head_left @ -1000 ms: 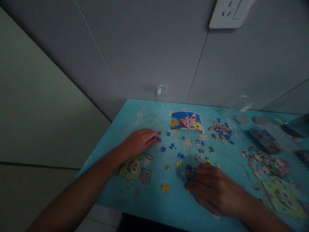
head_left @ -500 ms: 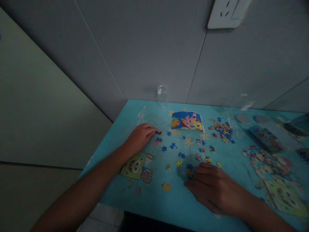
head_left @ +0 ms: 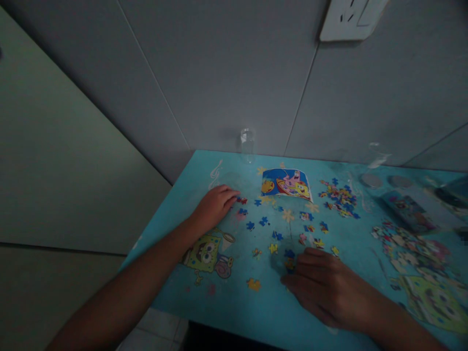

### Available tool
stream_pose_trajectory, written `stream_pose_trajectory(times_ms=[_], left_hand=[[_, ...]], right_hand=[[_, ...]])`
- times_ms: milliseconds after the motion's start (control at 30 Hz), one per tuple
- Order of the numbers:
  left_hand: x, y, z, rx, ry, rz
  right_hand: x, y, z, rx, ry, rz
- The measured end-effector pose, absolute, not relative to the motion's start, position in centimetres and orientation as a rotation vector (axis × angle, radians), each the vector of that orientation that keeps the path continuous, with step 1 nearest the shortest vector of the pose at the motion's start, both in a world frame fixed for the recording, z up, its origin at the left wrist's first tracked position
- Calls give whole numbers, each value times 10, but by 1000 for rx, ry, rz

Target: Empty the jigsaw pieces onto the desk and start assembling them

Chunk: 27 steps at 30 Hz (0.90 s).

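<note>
My left hand (head_left: pixel 216 207) rests on the table with its fingers together, the tips at a red and blue puzzle piece (head_left: pixel 242 200). Curled low over the near side, my right hand (head_left: pixel 323 285) has thumb and forefinger at a blue and yellow puzzle piece (head_left: pixel 290 263); the fingers partly hide it. Between the hands lie several loose pieces, among them a blue piece (head_left: pixel 263 221), a yellow piece (head_left: pixel 273 248) and an orange piece (head_left: pixel 253 284). Behind them is a curled cartoon picture sheet (head_left: pixel 286 184) in blue, pink and yellow.
The turquoise table (head_left: pixel 226 317) meets a grey wall (head_left: pixel 234 73). A clear plastic cylinder (head_left: pixel 247 146) stands at the back edge. Rightward are a heap of puzzle pieces (head_left: pixel 339 197), a larger pile (head_left: pixel 413 248), round lids (head_left: pixel 371 180) and a printed box (head_left: pixel 409 212).
The view has shifted slightly, so the table things appear a little further right. Both hands keep nearly the same places at their pieces.
</note>
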<state>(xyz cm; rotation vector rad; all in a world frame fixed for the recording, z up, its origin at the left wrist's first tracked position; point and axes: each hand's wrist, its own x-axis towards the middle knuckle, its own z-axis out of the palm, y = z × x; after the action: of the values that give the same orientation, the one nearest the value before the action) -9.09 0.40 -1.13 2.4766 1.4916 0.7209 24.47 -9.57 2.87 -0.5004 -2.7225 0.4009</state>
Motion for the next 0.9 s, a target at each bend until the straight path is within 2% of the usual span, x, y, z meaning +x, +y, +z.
stream_pose_trajectory(times_ms=[333,600,900], left_hand=[[-94,2,-9,2557,1413,761],[-98,1,-9,2712,1354,533],[-97,1,-11,2701,1376,611]], right_hand=[[245,-95,27,-497,-2706,393],[242,-94,33,-469,-2666,363],[245,-95,26,-492,-2730,423]])
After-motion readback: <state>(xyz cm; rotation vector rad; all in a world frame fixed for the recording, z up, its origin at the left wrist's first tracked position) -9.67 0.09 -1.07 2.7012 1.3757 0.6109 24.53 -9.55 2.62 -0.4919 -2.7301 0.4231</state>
